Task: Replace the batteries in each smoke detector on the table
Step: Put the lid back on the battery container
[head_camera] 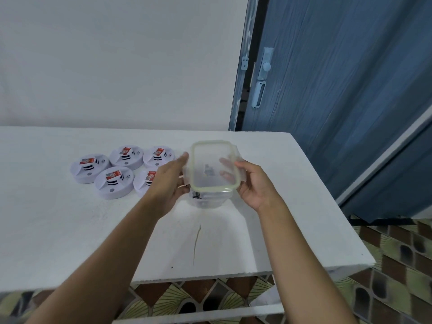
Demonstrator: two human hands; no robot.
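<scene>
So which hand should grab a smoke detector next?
Probably left. The left hand is beside the smoke detectors, which lie left of the clear container both hands hold; the right hand is on its far side.

Plastics on a matt white table.
Your container is clear smooth plastic; smoke detectors smooth white plastic; door grained blue wood.

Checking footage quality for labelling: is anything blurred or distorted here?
Head view: the clear container is motion-blurred, its contents unreadable; the smoke detectors look fairly sharp; wide-angle distortion slants the blue door; light is soft, with a faint shadow under the container.
</scene>
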